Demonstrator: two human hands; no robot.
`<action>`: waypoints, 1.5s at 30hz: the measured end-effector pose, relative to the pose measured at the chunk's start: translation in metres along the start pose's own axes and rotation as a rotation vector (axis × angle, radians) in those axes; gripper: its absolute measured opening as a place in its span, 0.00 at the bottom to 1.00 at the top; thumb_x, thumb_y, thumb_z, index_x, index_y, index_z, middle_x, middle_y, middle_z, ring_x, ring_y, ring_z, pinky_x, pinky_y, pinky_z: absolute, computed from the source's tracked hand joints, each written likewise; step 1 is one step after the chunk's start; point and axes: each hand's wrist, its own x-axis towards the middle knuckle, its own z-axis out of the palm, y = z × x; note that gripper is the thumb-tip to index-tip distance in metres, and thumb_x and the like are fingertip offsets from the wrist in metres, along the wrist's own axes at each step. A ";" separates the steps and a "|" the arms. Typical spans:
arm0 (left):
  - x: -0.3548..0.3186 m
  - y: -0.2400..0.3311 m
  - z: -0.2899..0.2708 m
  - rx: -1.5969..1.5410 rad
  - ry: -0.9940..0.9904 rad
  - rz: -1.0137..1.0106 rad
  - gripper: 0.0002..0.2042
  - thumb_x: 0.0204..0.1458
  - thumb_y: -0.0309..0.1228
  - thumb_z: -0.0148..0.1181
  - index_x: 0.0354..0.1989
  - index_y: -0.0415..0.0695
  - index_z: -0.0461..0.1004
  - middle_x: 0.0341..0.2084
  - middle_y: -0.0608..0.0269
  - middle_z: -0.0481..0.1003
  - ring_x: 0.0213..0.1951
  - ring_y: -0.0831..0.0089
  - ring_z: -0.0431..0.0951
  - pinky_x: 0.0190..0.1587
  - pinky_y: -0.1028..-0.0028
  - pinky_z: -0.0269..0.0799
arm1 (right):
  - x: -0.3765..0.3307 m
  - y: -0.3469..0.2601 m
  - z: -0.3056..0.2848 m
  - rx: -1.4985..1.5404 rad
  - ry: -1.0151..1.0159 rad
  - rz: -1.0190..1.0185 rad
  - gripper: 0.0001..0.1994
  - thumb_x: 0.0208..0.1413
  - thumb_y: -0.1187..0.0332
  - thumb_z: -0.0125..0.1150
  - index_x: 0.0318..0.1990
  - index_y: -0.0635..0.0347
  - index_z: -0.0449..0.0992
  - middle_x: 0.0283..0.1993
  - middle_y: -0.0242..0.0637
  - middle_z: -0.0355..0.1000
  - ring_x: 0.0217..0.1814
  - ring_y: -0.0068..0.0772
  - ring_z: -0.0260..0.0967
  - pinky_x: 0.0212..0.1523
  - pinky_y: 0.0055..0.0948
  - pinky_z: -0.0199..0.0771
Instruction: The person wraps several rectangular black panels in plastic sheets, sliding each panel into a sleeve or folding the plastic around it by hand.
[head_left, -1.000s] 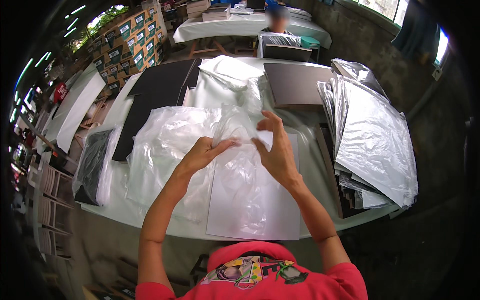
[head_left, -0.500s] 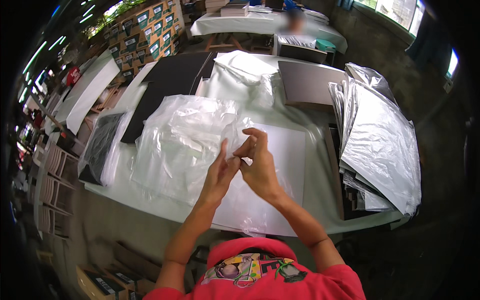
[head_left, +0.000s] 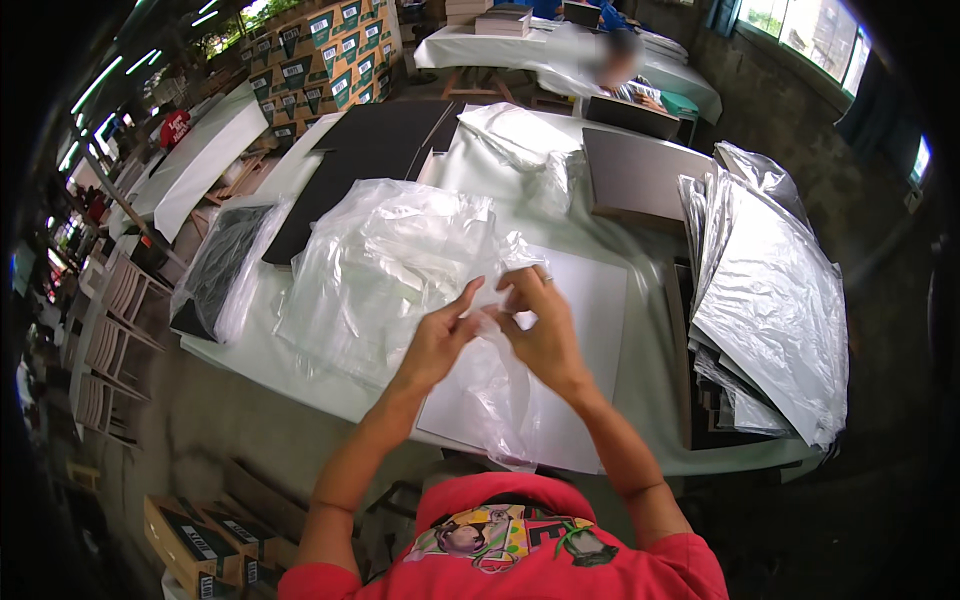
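Over the middle of the table, my left hand point(head_left: 438, 342) and my right hand point(head_left: 545, 335) face each other, pinching a thin clear plastic bag point(head_left: 497, 395) between fingertips and thumbs. The fingertips are slightly blurred. The bag hangs crumpled toward the table's near edge. Beneath it lies a flat white sheet point(head_left: 590, 310), partly covered by the bag and my hands. Just left of my hands spreads a loose pile of clear plastic bags point(head_left: 385, 260).
At right stands a stack of plastic-wrapped boards point(head_left: 765, 290), beside a dark flat box point(head_left: 640, 175). Black boards point(head_left: 375, 140) lie at far left, with a wrapped black item point(head_left: 225, 260) nearer. Cartons point(head_left: 320, 60) are stacked behind; a person point(head_left: 622, 70) sits at the far table.
My hands have shifted slightly apart, and the bag's hanging part now shows more gathered below them. The view has moved a little, shifting the table's things rightward.
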 end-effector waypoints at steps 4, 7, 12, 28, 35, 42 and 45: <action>0.019 -0.056 -0.116 0.604 0.274 0.143 0.13 0.55 0.26 0.50 0.47 0.43 0.74 0.34 0.58 0.78 0.18 0.83 0.62 0.19 0.74 0.60 | 0.008 -0.009 -0.048 0.237 0.127 0.135 0.06 0.40 0.85 0.53 0.25 0.65 0.72 0.27 0.31 0.66 0.26 0.21 0.65 0.35 0.25 0.76; 0.027 0.000 -0.114 0.735 0.456 0.104 0.27 0.53 0.32 0.54 0.61 0.38 0.54 0.45 0.48 0.71 0.34 0.69 0.67 0.39 0.70 0.66 | 0.009 0.003 -0.062 0.546 0.312 0.305 0.05 0.44 0.84 0.51 0.25 0.65 0.71 0.25 0.30 0.67 0.27 0.19 0.66 0.39 0.26 0.76; -0.002 0.038 0.060 1.005 0.081 0.372 0.44 0.47 0.39 0.61 0.64 0.34 0.38 0.59 0.37 0.54 0.64 0.48 0.49 0.63 0.59 0.47 | 0.003 -0.020 -0.042 0.818 0.214 0.313 0.04 0.47 0.82 0.55 0.29 0.63 0.72 0.28 0.29 0.66 0.31 0.19 0.65 0.41 0.21 0.70; -0.032 0.008 -0.022 -1.305 -0.818 0.484 0.08 0.56 0.38 0.50 0.38 0.50 0.71 0.41 0.61 0.74 0.36 0.71 0.74 0.32 0.67 0.72 | -0.051 0.020 -0.068 0.198 -1.257 0.324 0.23 0.49 0.54 0.64 0.30 0.74 0.75 0.26 0.45 0.74 0.30 0.22 0.66 0.32 0.26 0.69; -0.090 0.031 -0.018 -1.993 -0.639 0.642 0.19 0.58 0.45 0.44 0.56 0.55 0.62 0.44 0.65 0.73 0.36 0.72 0.75 0.34 0.67 0.72 | -0.075 0.037 -0.039 0.537 -1.334 0.155 0.19 0.60 0.57 0.50 0.27 0.66 0.73 0.20 0.28 0.62 0.22 0.22 0.57 0.24 0.26 0.59; -0.121 0.024 -0.060 -1.656 -0.402 0.619 0.22 0.57 0.44 0.46 0.59 0.54 0.56 0.49 0.64 0.69 0.42 0.67 0.73 0.40 0.63 0.70 | -0.074 0.055 -0.071 0.473 -1.208 0.266 0.16 0.60 0.63 0.51 0.25 0.66 0.66 0.21 0.23 0.54 0.26 0.17 0.49 0.28 0.24 0.56; -0.140 0.018 -0.091 -1.443 -0.260 0.556 0.24 0.57 0.44 0.48 0.61 0.54 0.54 0.51 0.64 0.67 0.44 0.66 0.72 0.43 0.61 0.69 | -0.080 0.082 -0.042 0.368 -1.303 0.430 0.10 0.58 0.67 0.54 0.38 0.67 0.75 0.26 0.29 0.62 0.33 0.18 0.58 0.37 0.24 0.63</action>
